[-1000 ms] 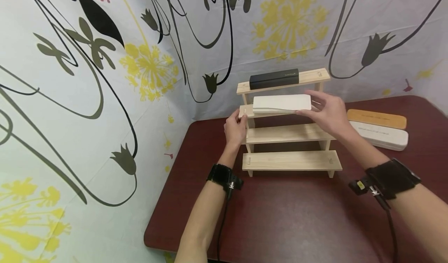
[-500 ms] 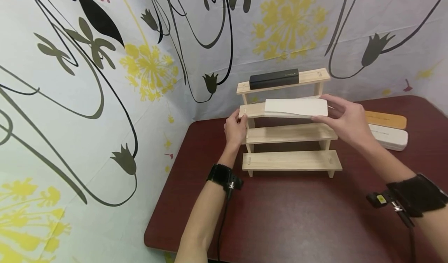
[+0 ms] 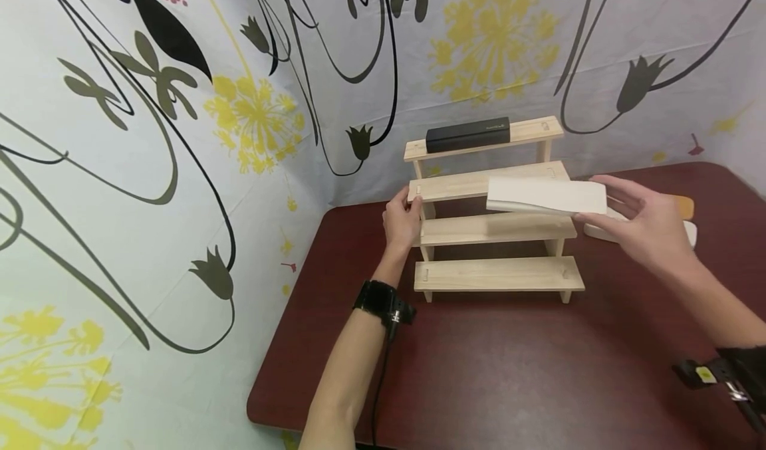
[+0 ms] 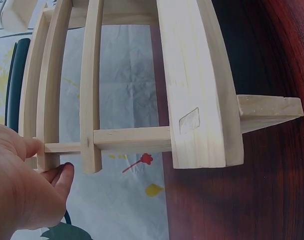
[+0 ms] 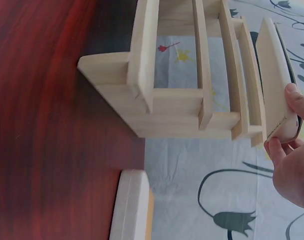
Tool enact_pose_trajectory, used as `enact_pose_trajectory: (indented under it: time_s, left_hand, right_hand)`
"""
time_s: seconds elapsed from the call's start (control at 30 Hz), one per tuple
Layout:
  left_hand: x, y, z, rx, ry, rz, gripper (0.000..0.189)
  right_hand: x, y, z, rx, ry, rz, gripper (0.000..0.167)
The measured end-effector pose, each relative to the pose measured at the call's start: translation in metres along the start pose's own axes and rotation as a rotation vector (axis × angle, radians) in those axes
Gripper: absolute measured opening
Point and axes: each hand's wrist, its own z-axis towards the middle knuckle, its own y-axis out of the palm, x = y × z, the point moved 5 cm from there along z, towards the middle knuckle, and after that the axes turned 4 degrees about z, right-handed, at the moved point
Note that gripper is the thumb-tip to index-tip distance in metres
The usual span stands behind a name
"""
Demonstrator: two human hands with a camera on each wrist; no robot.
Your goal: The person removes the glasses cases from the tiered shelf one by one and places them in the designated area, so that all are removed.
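A tiered wooden rack point(image 3: 499, 274) with several shelves stands on the table. My left hand point(image 3: 402, 223) grips the left end of its second shelf from the top, thumb in front and fingertips beneath in the left wrist view. My right hand point(image 3: 652, 221) pinches the right end of a white oblong case point(image 3: 546, 196), perhaps a glasses case, thumb and fingers on opposite sides. The case is held in front of the rack's right half, partly covering the second and third shelves. In the right wrist view a dark gap runs along the case's side point(image 5: 276, 75).
A black case point(image 3: 467, 135) lies on the top shelf. On the table right of the rack, my right hand partly hides an orange case point(image 3: 684, 207) and another white case point(image 3: 690, 234). Patterned cloth point(image 3: 335, 58) hangs behind the dark red table point(image 3: 479, 370).
My right hand has drawn the white case off the second shelf, moving right and toward me. My left hand has kept its hold on the rack.
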Motion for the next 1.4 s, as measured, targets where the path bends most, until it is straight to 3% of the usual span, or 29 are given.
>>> enact_pose_trajectory:
  time_s: [0.23, 0.67, 0.9, 1.27, 1.4]
  left_hand:
    - [-0.002, -0.001, 0.0, 0.009, 0.009, 0.008, 0.046]
    - [0.0, -0.001, 0.0, 0.004, -0.003, 0.011, 0.047]
    - [0.001, -0.001, 0.0, 0.001, 0.008, -0.001, 0.045]
    - [0.0, -0.001, 0.0, 0.004, 0.002, 0.005, 0.046]
    - [0.001, 0.0, 0.0, 0.004, 0.0, 0.005, 0.046]
  right_hand:
    - [0.012, -0.021, -0.017, 0.08, -0.037, -0.067, 0.063]
    - [0.036, -0.056, -0.038, 0.13, 0.048, 0.049, 0.063]
    - [0.053, -0.064, -0.044, 0.16, 0.009, 0.152, 0.067]
    - [0.083, -0.076, -0.06, 0.172, 0.027, 0.099, 0.069]
    - [0.091, -0.079, -0.061, 0.187, 0.036, 0.137, 0.067]
